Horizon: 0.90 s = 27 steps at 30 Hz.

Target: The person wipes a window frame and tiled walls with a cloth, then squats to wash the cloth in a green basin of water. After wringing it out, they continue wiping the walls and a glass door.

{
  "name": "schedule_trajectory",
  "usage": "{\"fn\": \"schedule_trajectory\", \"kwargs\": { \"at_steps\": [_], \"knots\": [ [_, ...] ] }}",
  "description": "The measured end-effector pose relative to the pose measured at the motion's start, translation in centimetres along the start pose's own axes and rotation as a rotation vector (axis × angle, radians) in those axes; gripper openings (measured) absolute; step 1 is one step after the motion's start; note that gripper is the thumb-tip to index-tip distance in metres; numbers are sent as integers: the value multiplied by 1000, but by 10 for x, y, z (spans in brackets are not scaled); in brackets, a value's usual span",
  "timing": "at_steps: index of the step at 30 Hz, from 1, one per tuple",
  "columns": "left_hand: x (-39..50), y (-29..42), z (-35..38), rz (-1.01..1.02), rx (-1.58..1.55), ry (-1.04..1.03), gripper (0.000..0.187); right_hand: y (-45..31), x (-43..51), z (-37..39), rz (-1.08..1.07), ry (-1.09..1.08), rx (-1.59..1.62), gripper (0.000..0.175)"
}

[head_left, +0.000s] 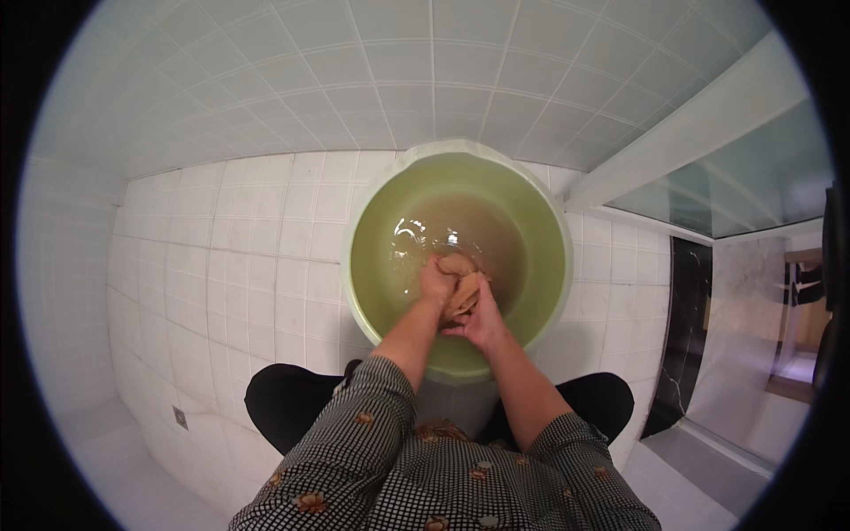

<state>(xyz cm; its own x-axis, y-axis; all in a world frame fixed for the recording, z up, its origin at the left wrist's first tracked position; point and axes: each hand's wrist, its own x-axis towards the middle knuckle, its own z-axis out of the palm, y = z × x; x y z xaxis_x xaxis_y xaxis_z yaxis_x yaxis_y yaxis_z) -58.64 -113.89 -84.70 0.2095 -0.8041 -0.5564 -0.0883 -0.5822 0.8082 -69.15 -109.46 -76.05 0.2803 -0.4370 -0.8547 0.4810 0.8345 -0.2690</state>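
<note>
A wet, tan piece of cloth [465, 295] is bunched between my two hands, inside a large green plastic basin [378, 199]. My left hand [438, 282] grips the cloth from its left side. On the right side, my right hand [483, 318] holds it with the thumb along the top and the other fingers partly spread. Cloudy brownish water [465, 216] fills the bottom of the basin, with bright reflections to the left of centre. How much of the cloth lies under the water I cannot tell.
White floor tiles [246, 245] surround the basin, and a tiled wall [398, 86] rises behind it. A small floor drain [180, 417] is at lower left. To the right are a white frame [690, 133] and a black marble threshold [680, 332]. My bent knees flank the basin.
</note>
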Motion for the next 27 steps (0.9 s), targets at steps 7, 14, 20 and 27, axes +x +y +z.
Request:
{"fn": "schedule_trajectory", "kwargs": {
  "at_steps": [7, 14, 20, 27],
  "knots": [
    [-105, 58, 40, 577, 133, -13, 32, -48, 22, -43, -368, -331, 307, 77],
    [-195, 125, 31, 724, 210, -68, 29, -33, -29, -16, -1341, -171, -196, 42],
    [-151, 137, 38, 858, 417, 86, 29, -63, -18, -17, -1067, -504, -165, 34],
    [-40, 133, 19, 482, 616, 189, 32, -64, -17, 6, -645, -19, 438, 17]
  ]
}}
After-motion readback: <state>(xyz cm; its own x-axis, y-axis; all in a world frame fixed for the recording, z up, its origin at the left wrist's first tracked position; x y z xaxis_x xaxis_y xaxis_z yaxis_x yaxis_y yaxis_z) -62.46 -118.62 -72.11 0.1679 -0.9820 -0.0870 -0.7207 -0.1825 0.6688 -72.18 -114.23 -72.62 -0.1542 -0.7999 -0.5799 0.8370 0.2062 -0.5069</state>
